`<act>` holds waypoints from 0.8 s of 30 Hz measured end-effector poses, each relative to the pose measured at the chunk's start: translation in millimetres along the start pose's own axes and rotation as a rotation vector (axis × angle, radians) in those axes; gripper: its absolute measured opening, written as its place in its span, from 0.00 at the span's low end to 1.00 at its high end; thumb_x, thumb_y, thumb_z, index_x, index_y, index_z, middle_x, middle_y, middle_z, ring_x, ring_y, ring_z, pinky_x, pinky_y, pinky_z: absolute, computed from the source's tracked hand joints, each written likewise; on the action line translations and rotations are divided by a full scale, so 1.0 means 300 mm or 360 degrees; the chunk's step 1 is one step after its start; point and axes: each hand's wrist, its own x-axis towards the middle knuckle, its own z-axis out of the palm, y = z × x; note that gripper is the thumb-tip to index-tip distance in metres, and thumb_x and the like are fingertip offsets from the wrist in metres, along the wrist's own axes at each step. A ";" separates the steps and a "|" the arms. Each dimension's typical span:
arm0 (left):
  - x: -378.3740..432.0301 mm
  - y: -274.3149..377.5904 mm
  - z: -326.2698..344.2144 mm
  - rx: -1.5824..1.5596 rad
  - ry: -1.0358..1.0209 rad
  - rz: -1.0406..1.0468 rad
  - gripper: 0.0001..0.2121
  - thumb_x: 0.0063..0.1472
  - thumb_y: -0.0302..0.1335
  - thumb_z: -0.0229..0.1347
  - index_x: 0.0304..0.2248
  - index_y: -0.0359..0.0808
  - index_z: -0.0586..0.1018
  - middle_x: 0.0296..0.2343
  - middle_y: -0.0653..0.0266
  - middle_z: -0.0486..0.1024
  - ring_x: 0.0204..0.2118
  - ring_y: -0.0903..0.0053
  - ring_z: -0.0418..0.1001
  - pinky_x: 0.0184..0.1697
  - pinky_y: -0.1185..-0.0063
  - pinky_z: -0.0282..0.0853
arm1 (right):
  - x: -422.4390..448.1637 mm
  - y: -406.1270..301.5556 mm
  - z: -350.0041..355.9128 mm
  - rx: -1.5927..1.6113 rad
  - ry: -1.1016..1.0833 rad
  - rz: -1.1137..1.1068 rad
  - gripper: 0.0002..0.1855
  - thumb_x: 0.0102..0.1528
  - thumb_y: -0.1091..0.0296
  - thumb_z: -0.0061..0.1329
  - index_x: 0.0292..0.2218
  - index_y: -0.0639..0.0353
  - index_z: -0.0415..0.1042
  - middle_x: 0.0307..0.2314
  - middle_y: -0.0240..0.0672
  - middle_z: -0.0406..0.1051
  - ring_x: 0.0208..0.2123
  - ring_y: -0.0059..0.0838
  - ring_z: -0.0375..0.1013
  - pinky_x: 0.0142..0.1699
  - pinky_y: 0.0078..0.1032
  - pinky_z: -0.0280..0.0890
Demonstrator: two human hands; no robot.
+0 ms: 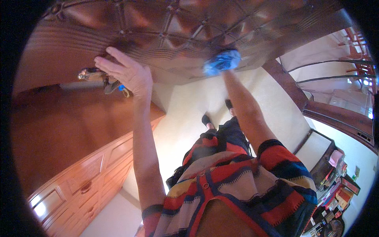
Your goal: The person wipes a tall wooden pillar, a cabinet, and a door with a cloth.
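A dark brown door (180, 26) with a raised diamond pattern spans the top of the view. My right hand (225, 70) grips a crumpled blue cloth (223, 60) against the door's lower part; both are blurred, and the cloth covers most of the fingers. To the left, my left hand (128, 72) lies at the door with its fingers apart and nothing held. Just beneath those fingers is a metal door handle (86, 74), partly hidden by the hand. Keys (114, 87) with a blue piece hang close to the left wrist.
A wooden chest of drawers (80, 124) stands on the left, its top near the door. At right is a dark-framed glass-fronted cabinet (302, 103). Cluttered belongings (334, 189) fill the lower right. My feet, in black footwear (206, 119), are on the pale floor (189, 97).
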 end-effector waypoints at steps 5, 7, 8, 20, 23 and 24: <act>0.000 -0.020 0.009 -0.0024 0.0112 0.0082 0.39 0.41 0.18 0.49 0.55 0.26 0.45 0.52 0.26 0.34 0.54 0.29 0.35 0.55 0.49 0.38 | -0.322 -0.299 0.117 0.0149 -0.0504 -0.0234 0.17 0.50 0.51 0.43 0.29 0.58 0.71 0.25 0.36 0.68 0.27 0.33 0.66 0.32 0.30 0.63; 0.007 -0.014 0.020 -0.0086 0.0143 0.0117 0.38 0.42 0.18 0.48 0.54 0.26 0.46 0.52 0.26 0.35 0.53 0.28 0.37 0.54 0.49 0.41 | -0.407 -0.370 0.154 0.0204 -0.0744 -0.0325 0.17 0.50 0.51 0.43 0.28 0.58 0.70 0.24 0.36 0.68 0.27 0.33 0.66 0.32 0.30 0.63; 0.007 -0.017 0.035 -0.0044 0.0202 0.0149 0.37 0.43 0.17 0.48 0.54 0.27 0.47 0.52 0.26 0.35 0.53 0.28 0.38 0.53 0.49 0.44 | -0.436 -0.388 0.162 0.0255 -0.0872 -0.0340 0.17 0.50 0.51 0.42 0.28 0.57 0.70 0.24 0.36 0.68 0.27 0.33 0.66 0.31 0.30 0.63; -0.019 -0.015 0.005 -0.0069 -0.0015 0.0001 0.48 0.37 0.23 0.60 0.56 0.30 0.43 0.53 0.28 0.32 0.55 0.32 0.32 0.56 0.51 0.38 | -0.007 0.055 -0.007 0.2625 -0.1298 0.1322 0.17 0.52 0.52 0.41 0.27 0.57 0.70 0.22 0.34 0.67 0.24 0.30 0.66 0.29 0.29 0.64; -0.020 -0.007 -0.013 -0.0101 -0.0081 -0.0060 0.49 0.37 0.22 0.60 0.56 0.32 0.41 0.53 0.30 0.31 0.56 0.34 0.31 0.56 0.51 0.39 | 0.062 0.046 -0.055 0.2886 -0.1352 0.1178 0.17 0.52 0.52 0.41 0.26 0.57 0.70 0.21 0.33 0.67 0.23 0.29 0.66 0.29 0.28 0.64; -0.015 -0.003 -0.020 -0.0131 -0.0055 -0.0040 0.47 0.37 0.20 0.58 0.56 0.32 0.42 0.53 0.30 0.31 0.56 0.34 0.31 0.54 0.49 0.42 | 0.083 0.037 -0.067 0.2948 -0.1359 0.1109 0.17 0.52 0.52 0.41 0.26 0.57 0.70 0.21 0.33 0.67 0.23 0.29 0.66 0.28 0.28 0.64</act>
